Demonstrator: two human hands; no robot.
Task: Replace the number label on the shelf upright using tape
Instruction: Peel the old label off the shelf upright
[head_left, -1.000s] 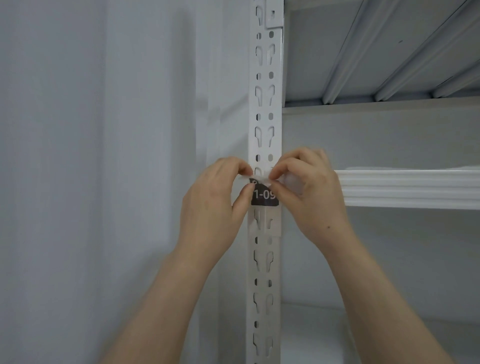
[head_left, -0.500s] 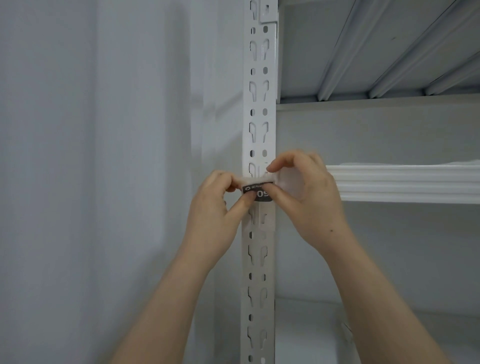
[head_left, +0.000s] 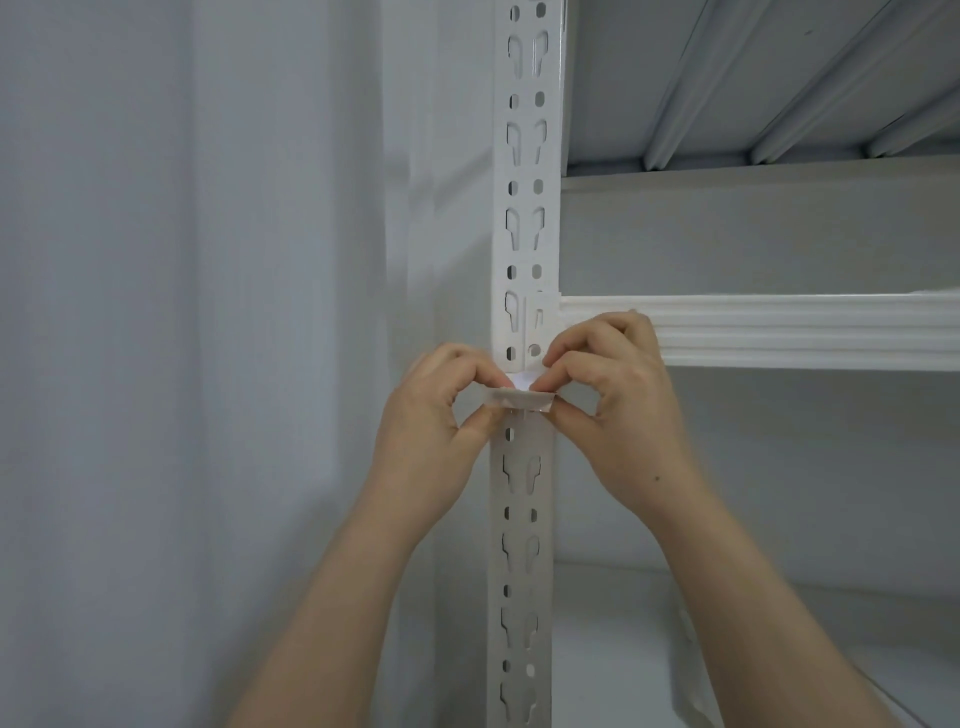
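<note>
A white slotted shelf upright (head_left: 524, 218) runs top to bottom in the middle of the view. In front of it, just below the shelf beam, I pinch a small taped label (head_left: 519, 397) between both hands. Its pale back and clear tape face me; the dark printed side is hidden. My left hand (head_left: 441, 436) grips its left end with thumb and forefinger. My right hand (head_left: 618, 410) grips its right end the same way. The label is folded over and lifted away from the upright's face.
A white ribbed shelf beam (head_left: 779, 332) runs right from the upright. The underside of an upper shelf (head_left: 753, 83) is above it, a lower shelf board (head_left: 675, 649) below. A pale wall (head_left: 182, 364) fills the left side.
The dark number label, flat on the upright a second ago, has been peeled off downward and folded over; its print no longer shows. Both hands sit lower in the view.
</note>
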